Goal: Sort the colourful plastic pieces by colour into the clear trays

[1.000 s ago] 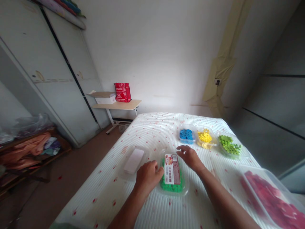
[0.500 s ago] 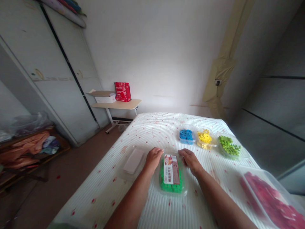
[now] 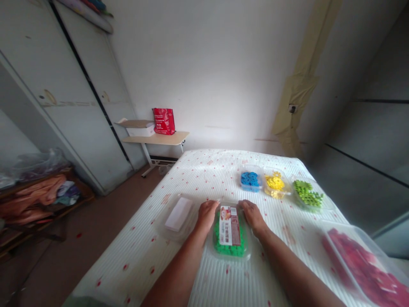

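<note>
left hand (image 3: 207,212): here it is at the far left corner of the lidded box (image 3: 231,252), fingers curled, tips brought in against the rim.
right hand (image 3: 252,212): mirror image at the far right corner, fingers bent down over the edge, the two wrists set apart; whether the tips pinch the rim or only press on it, i cannot tell from this angle.
lidded box: centre stage between the forearms, clear glossy plastic, rounded corners, lying flat on the cover (image 3: 137,256).
filling: bright green pieces (image 3: 238,249), small and bumpy, packed beneath the lid.
label (image 3: 229,226): flat rectangle on top, white and dark red, printed with a picture and characters.
cover: white, finely ribbed like corduroy, scattered with small red marks.
clear piece on the left (image 3: 162,233): shallow, see-through, rounded corners, just beside the left forearm, a smooth pale rectangle (image 3: 179,214) in its middle.
back row: three clear tubs, one of blue pieces (image 3: 250,180), one of frilly yellow pieces (image 3: 275,183), one of knobbly light-green pieces (image 3: 307,194).
near right: a big translucent bin (image 3: 344,261), straight-sided, heaped with pinkish-red pieces (image 3: 367,264).
far left: a pale-topped side table (image 3: 174,138), bearing a shiny red bag (image 3: 164,121) and a white carton (image 3: 140,130).
</note>
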`<state>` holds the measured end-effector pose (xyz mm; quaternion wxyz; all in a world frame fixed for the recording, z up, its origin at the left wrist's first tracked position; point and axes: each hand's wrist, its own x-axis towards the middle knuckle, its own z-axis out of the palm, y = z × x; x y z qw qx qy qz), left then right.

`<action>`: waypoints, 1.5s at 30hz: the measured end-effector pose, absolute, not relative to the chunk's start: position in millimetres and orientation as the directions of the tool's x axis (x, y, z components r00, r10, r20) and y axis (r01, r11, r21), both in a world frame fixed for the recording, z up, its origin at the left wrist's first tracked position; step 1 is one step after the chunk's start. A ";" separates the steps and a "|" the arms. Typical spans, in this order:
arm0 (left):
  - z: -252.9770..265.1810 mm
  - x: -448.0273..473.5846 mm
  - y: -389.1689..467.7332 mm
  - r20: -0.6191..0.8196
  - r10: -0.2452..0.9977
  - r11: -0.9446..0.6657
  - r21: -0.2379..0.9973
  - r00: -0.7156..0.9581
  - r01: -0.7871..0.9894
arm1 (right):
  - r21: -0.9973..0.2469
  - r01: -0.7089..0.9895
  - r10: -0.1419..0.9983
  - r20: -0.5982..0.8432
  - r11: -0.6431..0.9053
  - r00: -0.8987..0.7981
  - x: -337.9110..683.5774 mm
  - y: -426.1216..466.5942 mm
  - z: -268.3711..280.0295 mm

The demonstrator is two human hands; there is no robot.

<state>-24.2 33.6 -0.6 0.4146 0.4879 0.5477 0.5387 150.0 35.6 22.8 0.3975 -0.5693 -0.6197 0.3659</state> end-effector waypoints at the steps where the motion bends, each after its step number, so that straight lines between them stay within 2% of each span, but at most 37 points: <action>1: -1.3 -24.3 33.5 0.073 0.980 -0.057 0.994 -0.184 0.093 | -0.904 0.418 0.996 0.079 0.089 -0.042 150.2 35.7 23.2; 6: -3.6 -24.8 33.7 0.087 0.975 -0.066 0.992 -0.205 0.108 | -0.920 0.375 0.993 0.093 0.116 -0.078 150.9 36.2 25.5; 17: -12.0 -22.0 37.3 0.086 0.970 -0.073 0.995 -0.227 0.066 | -0.963 0.253 0.995 -0.077 -0.090 0.062 144.3 44.6 13.4; 22: -6.4 -24.7 37.5 0.136 0.970 -0.126 0.990 -0.200 0.060 | -0.967 0.254 0.997 0.042 0.026 0.060 145.2 41.6 18.5; 25: -1.8 -25.6 37.5 0.175 0.979 -0.166 0.982 -0.102 0.088 | -0.971 0.239 0.999 0.033 0.032 0.001 146.1 39.6 23.1; 28: -1.3 -26.0 37.9 0.175 0.980 -0.163 0.979 -0.095 0.121 | -0.968 0.251 0.999 0.007 0.015 -0.033 146.5 39.7 23.9; 33: -3.5 -28.5 37.7 0.184 0.980 -0.172 0.976 -0.080 0.136 | -0.939 0.314 0.990 0.136 0.138 -0.029 148.1 40.2 21.2; 37: 0.6 -30.4 36.6 0.152 0.987 -0.145 0.984 -0.055 0.104 | -0.946 0.284 0.987 0.138 0.154 -0.078 150.8 34.9 25.2; 41: 9.8 -29.4 33.3 0.121 0.990 -0.115 0.991 -0.078 0.069 | -0.969 0.215 0.990 0.098 0.117 -0.100 151.7 27.0 35.6; 45: 20.6 -30.3 22.3 0.051 0.993 -0.050 0.999 -0.108 0.013 | -0.977 0.212 0.998 -0.036 -0.023 -0.058 155.5 15.9 46.9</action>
